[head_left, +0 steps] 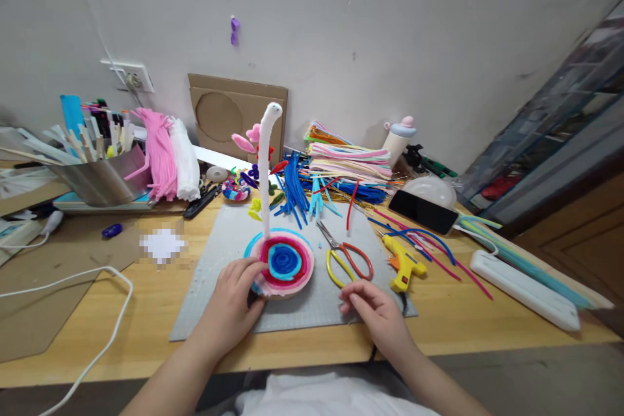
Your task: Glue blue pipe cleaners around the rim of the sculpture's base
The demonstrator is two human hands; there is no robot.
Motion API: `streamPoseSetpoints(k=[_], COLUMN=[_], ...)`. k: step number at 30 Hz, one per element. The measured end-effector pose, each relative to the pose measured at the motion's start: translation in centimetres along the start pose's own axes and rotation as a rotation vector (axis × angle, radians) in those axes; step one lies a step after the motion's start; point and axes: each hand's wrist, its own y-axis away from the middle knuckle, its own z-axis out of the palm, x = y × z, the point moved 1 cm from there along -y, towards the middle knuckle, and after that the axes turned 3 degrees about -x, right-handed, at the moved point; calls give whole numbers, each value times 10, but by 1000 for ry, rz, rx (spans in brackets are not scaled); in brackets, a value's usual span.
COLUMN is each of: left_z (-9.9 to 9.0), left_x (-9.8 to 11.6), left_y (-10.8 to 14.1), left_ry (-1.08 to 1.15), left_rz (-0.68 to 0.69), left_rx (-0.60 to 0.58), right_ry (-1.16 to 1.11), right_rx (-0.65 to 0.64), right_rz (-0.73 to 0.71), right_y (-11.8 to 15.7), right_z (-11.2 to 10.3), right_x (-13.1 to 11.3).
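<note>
A round disc of coiled pipe cleaners [287, 264], blue at the centre with red, pink and light-blue rings, lies on the grey cutting mat [205, 286]. From its far left edge rises a tall white fuzzy stem [264, 175] with a bent top. My left hand [238, 292] grips the disc's near left rim, fingers on top and thumb low at the side. To the right, my right hand [373, 312] hovers by the mat's front edge, fingers loosely curled, nothing visible in them. Just beyond its fingertips are scissors [344, 255] with one red and one yellow handle loop, blades parted.
A yellow glue gun [403, 263], a phone [423, 211] and a power strip [524, 290] lie at right. Pipe cleaner bundles [348, 159] stack along the wall. At left stand a metal container [104, 179] of sticks and a white cable [124, 309].
</note>
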Motion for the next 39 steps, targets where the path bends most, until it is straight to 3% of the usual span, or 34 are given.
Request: streamPoseSetpoints(k=[17,20,23,26,27,30,32,35,39], left_z=[-1,0,0,0,0,0,1,3,6], left_x=[0,0,0,1,1,2,4,5,5], left_y=[1,3,4,4,4,4,4,5,6], left_ry=[-18,-26,-34,-41,-43,-51,-57,-59,-52], left_rz=[-10,-18,-20,-24,-26,-36,-40,-45,-46], left_rx=[-30,-45,-53,-52,-54,-60,-62,-49,-41], right_ry=[-31,-73,-79,211,356,499,634,852,1055], right_rx=[13,20,-28,-121,-142,-146,-164,-299,-439], right_rz=[11,39,15,-170,-243,-320,-379,-452,-497], right_y=[0,-2,-13,-43,-58,-114,-155,-207,-245], right_z=[4,4,0,1,3,17,30,50,69], right_x=[4,-6,-34,-72,-84,-104,-106,-96,-74])
